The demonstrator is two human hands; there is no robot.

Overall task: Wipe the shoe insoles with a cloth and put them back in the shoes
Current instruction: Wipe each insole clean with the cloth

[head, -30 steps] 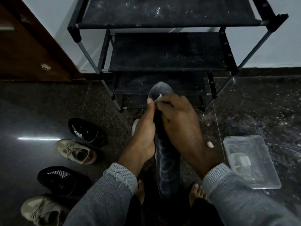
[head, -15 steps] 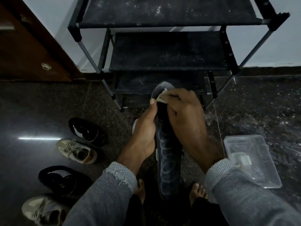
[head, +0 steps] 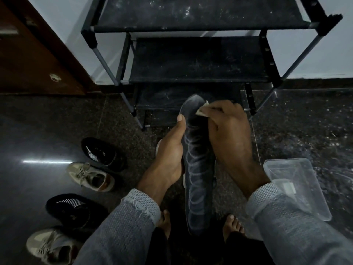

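Note:
A long dark insole (head: 198,178) with pale ring marks stands lengthwise between my hands, its far tip toward the shoe rack. My left hand (head: 170,152) grips its left edge, thumb up along the side. My right hand (head: 227,134) holds a small pale cloth (head: 203,110) against the insole's far right part; most of the cloth is hidden under the fingers. Two black shoes (head: 103,153) (head: 74,209) and two beige shoes (head: 91,176) (head: 49,245) lie on the floor to the left. A pale shoe edge (head: 158,147) peeks from behind my left hand.
A black multi-tier shoe rack (head: 198,60) stands directly ahead against the white wall. A clear plastic box (head: 298,184) lies on the floor at the right. A brown wooden door (head: 34,60) is at the left. My bare feet (head: 233,224) are below the insole on the dark speckled floor.
My right hand with the cloth has slid up and to the right along the insole toward its far tip. The left hand kept its grip.

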